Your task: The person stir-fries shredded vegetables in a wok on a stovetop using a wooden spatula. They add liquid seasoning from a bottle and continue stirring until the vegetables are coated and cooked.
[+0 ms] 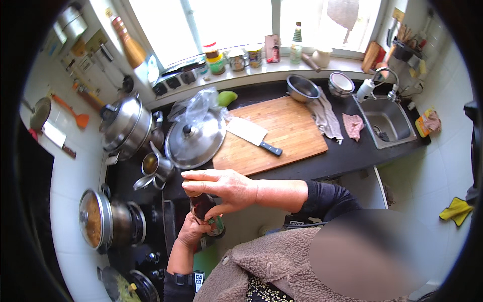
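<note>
A dark glass bottle with a green label is held upright before me, over the counter's front edge near the stove. My left hand is wrapped around its lower part. My right hand reaches over its top, fingers across the cap and thumb against the side; whether it grips the cap is hard to tell. Beyond my hands a cleaver with a black handle lies on a wooden cutting board. Left of the board, a steel lid with a black knob lies on the counter, a clear plastic bag over its far side.
A lidded pot and a pan stand on the stove at left. A steamer pot and steel jugs stand behind. A steel bowl, cloths, and a sink are at far right.
</note>
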Demonstrator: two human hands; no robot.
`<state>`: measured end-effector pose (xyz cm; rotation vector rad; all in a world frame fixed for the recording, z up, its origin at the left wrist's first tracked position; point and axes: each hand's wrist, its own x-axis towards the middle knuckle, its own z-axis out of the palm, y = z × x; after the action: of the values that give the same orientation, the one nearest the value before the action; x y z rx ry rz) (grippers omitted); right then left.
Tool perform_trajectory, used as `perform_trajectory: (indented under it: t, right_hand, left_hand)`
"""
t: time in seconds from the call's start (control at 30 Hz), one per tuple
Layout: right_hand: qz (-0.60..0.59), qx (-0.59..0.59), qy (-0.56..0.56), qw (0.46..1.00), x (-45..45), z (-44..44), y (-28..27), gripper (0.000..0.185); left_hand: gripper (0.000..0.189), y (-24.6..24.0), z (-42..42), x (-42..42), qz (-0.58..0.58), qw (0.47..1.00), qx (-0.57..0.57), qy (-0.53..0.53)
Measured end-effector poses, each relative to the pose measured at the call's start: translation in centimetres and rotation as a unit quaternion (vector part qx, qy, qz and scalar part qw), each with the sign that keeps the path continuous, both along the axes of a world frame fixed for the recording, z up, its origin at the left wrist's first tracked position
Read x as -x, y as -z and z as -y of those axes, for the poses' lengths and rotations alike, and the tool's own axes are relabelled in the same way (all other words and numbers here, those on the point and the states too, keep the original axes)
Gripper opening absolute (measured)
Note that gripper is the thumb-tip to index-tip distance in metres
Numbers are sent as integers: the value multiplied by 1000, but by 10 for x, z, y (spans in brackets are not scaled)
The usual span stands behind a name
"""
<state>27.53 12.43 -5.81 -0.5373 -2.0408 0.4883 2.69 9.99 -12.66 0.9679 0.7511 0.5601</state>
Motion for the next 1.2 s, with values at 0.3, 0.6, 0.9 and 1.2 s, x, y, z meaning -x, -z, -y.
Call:
perform_trajectory:
  t: [0.3,0.6,0.9,1.2]
  right_hand:
    - [-56,-17,54,997,-24,9,1,96]
    - [-111,236,72,963,-50,17,24,58]
    - [-144,139,496,845,-282,57,93,53]
    - [-127,176,735,642,-385,86,162,95]
  left_hand:
    - [71,-26,-22,-50,-6,994,-107,-5]
    - [102,-7,-42,-81,-80,966,-232,77]
    - [50,7,15,98,-210,942,-77,-249]
    - [50,-13,124,204,-219,818,-107,-522]
